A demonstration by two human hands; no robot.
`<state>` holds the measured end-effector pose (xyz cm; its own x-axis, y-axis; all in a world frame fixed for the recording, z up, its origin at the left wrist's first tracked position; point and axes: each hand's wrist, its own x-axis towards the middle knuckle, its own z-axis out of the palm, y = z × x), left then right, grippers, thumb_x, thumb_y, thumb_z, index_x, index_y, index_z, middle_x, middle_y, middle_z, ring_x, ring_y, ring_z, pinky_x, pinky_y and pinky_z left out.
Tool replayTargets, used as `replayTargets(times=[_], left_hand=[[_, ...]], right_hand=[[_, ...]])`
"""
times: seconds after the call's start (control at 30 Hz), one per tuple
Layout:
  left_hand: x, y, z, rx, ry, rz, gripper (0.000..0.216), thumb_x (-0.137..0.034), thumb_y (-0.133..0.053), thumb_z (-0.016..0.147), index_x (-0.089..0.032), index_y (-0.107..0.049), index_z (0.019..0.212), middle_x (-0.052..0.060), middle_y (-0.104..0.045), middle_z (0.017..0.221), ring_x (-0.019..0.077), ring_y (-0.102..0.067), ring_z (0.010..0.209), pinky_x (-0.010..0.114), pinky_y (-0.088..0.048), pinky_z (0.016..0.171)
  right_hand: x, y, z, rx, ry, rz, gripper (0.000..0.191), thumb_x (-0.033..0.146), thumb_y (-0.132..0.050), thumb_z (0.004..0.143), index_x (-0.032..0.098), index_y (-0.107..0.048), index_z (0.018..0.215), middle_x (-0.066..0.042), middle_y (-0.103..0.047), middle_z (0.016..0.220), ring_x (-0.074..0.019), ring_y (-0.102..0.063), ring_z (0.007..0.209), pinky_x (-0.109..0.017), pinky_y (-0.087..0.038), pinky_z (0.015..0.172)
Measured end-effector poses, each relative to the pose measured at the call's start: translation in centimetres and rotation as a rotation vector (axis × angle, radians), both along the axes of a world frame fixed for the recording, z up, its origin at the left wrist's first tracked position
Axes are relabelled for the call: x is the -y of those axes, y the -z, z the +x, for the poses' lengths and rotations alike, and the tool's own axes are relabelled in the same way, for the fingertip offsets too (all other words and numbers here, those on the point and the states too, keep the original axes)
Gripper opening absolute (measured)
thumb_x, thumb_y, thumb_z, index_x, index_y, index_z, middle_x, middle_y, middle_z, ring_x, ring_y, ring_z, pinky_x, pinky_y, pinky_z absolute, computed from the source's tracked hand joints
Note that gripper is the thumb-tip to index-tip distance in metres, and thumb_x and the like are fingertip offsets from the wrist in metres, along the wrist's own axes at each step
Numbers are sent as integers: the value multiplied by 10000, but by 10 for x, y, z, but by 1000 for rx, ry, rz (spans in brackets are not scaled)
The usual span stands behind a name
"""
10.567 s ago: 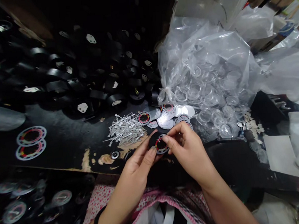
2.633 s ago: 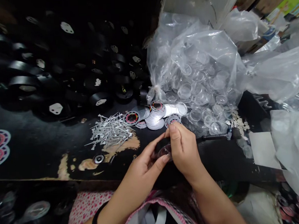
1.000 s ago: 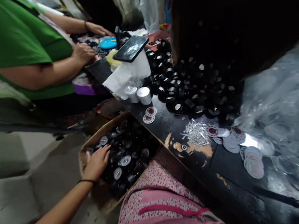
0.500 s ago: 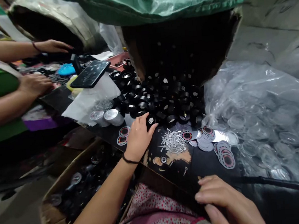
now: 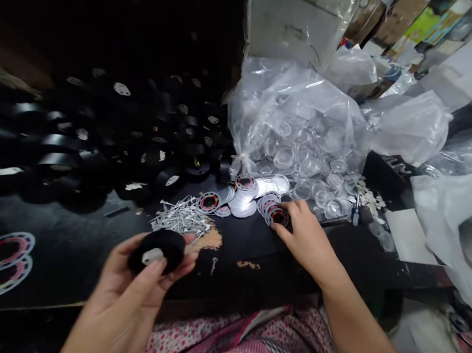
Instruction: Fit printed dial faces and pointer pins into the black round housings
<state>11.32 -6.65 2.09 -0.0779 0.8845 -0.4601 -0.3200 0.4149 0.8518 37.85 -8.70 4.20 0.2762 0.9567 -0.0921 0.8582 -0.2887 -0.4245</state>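
My left hand (image 5: 134, 281) holds a round black casing (image 5: 157, 249) with a white patch on it, fingers curled round it, just above the near edge of the black table (image 5: 65, 261). My right hand (image 5: 303, 236) reaches forward and its fingertips pinch a printed dial disc (image 5: 278, 216) at the near end of a spread of dial discs (image 5: 245, 194). A small heap of thin silver pins (image 5: 180, 217) lies between the two hands.
A big pile of black casings (image 5: 137, 134) fills the back left of the table. A clear plastic bag of transparent round covers (image 5: 301, 135) stands at the back right, with more plastic bags (image 5: 453, 206) to the right. Two large printed rings (image 5: 7, 254) lie at the far left.
The view swung back from the left to the table in front. My left hand took a black casing from the pile and brought it near. My right hand moved up onto the dial discs.
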Motion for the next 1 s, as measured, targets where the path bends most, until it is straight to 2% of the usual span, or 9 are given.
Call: replayTargets(times=[0.13, 0.27, 0.37, 0.47, 0.57, 0.67, 0.73, 0.87, 1.0], left_hand=[[10, 2, 29, 121, 127, -55, 458, -396, -855, 674, -318, -708, 1101, 40, -766, 1102, 263, -727, 989, 313, -633, 828], [14, 6, 32, 222, 170, -108, 423, -509, -738, 811, -286, -707, 1170, 73, -754, 1187, 261, -714, 1052, 321, -622, 850], [16, 7, 33, 283, 174, -151, 390, -533, -677, 860, -275, -722, 1149, 87, -762, 1170, 277, -715, 1050, 355, -624, 842], [17, 7, 35, 313, 157, -172, 370, -519, -651, 887, -259, -729, 1138, 92, -770, 1146, 266, -726, 1033, 347, -617, 851], [17, 8, 38, 313, 158, -167, 366, -503, -643, 898, -232, -736, 1126, 100, -768, 1146, 269, -724, 1043, 350, -615, 870], [18, 9, 40, 305, 155, -128, 366, -509, -663, 881, -223, -755, 1089, 91, -761, 1172, 274, -709, 1095, 353, -602, 925], [20, 8, 43, 304, 146, -67, 381, -543, -683, 853, -237, -767, 1065, 73, -770, 1152, 260, -705, 1108, 330, -582, 965], [25, 4, 50, 331, 143, 44, 366, -559, -708, 828, -287, -766, 1067, 19, -785, 1087, 221, -709, 1096, 294, -554, 1003], [24, 5, 51, 354, 73, 53, 375, -566, -703, 830, -308, -745, 1099, 19, -789, 1096, 248, -698, 1138, 362, -567, 1006]], right_hand=[[-6, 7, 2, -167, 33, 56, 257, 197, -644, 858, 167, -627, 1113, -108, -616, 1110, -226, -642, 940, -394, -521, 875], [-10, 8, 4, -353, 65, 182, 66, 224, -618, 848, 197, -656, 896, -36, -663, 881, -178, -629, 800, -306, -510, 754], [-12, 10, 5, -515, 72, 165, 133, 300, -607, 878, 200, -695, 875, 23, -618, 662, -143, -588, 604, -266, -474, 620], [-13, 12, 6, -580, 75, 135, 241, 352, -591, 911, 212, -751, 1026, 56, -552, 538, -128, -533, 497, -268, -465, 587], [-14, 12, 9, -577, 38, 184, 300, 365, -570, 936, 243, -746, 1146, 9, -671, 719, -128, -576, 561, -288, -508, 649], [-13, 4, 4, -536, -21, 337, 245, 348, -571, 941, 238, -765, 1043, -60, -696, 1084, -170, -663, 874, -296, -535, 758], [-10, -3, -7, -563, -57, 329, 228, 337, -554, 955, 223, -750, 973, -60, -700, 1046, -183, -665, 948, -290, -536, 764], [-6, -11, -41, -765, -179, 51, 185, 245, -537, 944, 229, -701, 1028, -2, -691, 857, -119, -638, 684, -252, -528, 646], [-4, -6, -58, -952, -67, 22, 160, 202, -602, 871, 208, -637, 1027, 12, -650, 825, -106, -613, 632, -229, -526, 581]])
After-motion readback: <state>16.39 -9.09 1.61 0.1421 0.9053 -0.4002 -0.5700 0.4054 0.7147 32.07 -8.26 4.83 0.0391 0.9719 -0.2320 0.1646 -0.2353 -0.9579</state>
